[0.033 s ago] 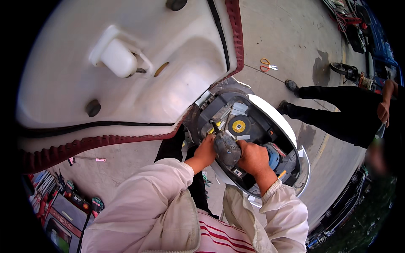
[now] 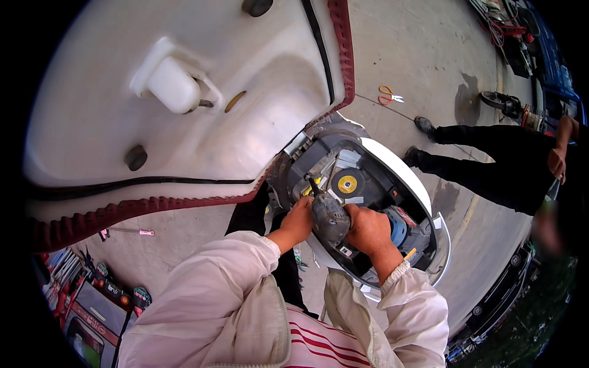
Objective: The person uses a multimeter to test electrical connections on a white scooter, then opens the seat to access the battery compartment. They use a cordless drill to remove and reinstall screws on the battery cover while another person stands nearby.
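Observation:
Both my hands are on a dusty dark grey power tool (image 2: 331,219) with a narrow black end pointing away from me. My left hand (image 2: 299,219) is closed at the tool's left side, its fingertips partly hidden. Wrapped against the right side of the tool is my right hand (image 2: 369,230). Below them lies the open under-seat compartment (image 2: 402,189) of a scooter. Inside it are a black disc with a yellow centre (image 2: 347,184), pale flat pieces (image 2: 350,157) and a blue object (image 2: 397,228) beside my right hand.
The raised scooter seat (image 2: 257,116) fills the upper left, its white underside showing. Orange-handled scissors (image 2: 386,95) lie on the concrete floor. A person in black trousers (image 2: 466,164) stands at the right. Boxes and tools (image 2: 92,306) are at lower left; a pink-handled tool (image 2: 146,232) lies nearby.

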